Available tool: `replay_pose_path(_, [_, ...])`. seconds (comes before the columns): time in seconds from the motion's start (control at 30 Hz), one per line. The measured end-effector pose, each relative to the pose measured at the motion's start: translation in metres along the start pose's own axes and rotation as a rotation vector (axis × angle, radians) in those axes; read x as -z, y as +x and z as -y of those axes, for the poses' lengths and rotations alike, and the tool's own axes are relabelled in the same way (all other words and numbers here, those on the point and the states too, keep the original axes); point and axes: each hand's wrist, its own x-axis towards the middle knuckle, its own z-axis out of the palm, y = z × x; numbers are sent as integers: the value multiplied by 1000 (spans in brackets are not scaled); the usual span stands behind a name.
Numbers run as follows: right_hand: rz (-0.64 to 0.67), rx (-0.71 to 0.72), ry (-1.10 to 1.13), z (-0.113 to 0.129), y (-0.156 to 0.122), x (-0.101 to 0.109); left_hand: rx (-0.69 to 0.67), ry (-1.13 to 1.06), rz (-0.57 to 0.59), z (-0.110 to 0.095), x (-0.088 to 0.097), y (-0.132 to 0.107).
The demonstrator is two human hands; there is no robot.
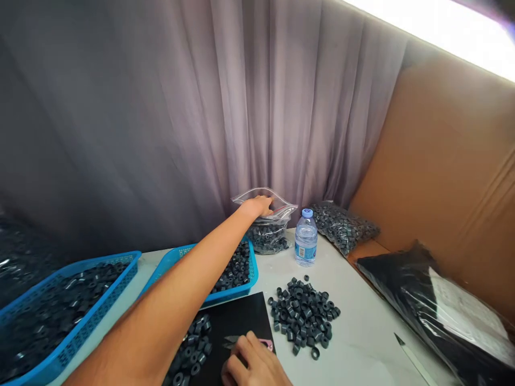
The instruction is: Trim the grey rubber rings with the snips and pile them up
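My left arm stretches across to a clear zip bag (269, 236) that stands partly filled with small dark ring-shaped pieces. At its mouth my left hand (260, 205) reaches in, fingers slightly apart; whatever lies below the fingers is hidden. My right hand (255, 362) rests low over a black mat (237, 311), fingers curled in. What those fingers hold, if anything, cannot be seen. Just behind them lie scissors with pink handles (266, 344), partly covered by the hand. To the left of it is a heap of dark rings (193, 351), with a looser pile (303, 313) to the right.
Two blue baskets, one at left (66, 343) and one at centre (252, 271), contain more rings. A water bottle (306, 238) stands beside the bag. Further right are a filled bag (346, 225), a black plastic package (434, 305) and a pointed blade (414, 356). Behind hangs a grey curtain (257, 107).
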Motion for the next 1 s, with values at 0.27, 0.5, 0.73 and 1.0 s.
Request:
replay_pose_path(0.27, [417, -66, 238, -2, 15, 57, -165, 73, -327, -8, 11, -91])
replay_pose_path(0.5, [564, -118, 292, 4, 12, 68, -131, -54, -497, -16, -74, -262])
replay_pose_path(0.73, [611, -163, 356, 4, 11, 73, 204, -338, -238, -18, -155, -335])
replay_pose_path(1.0, [622, -204, 386, 2, 11, 75, 176, -418, -131, -17, -156, -312])
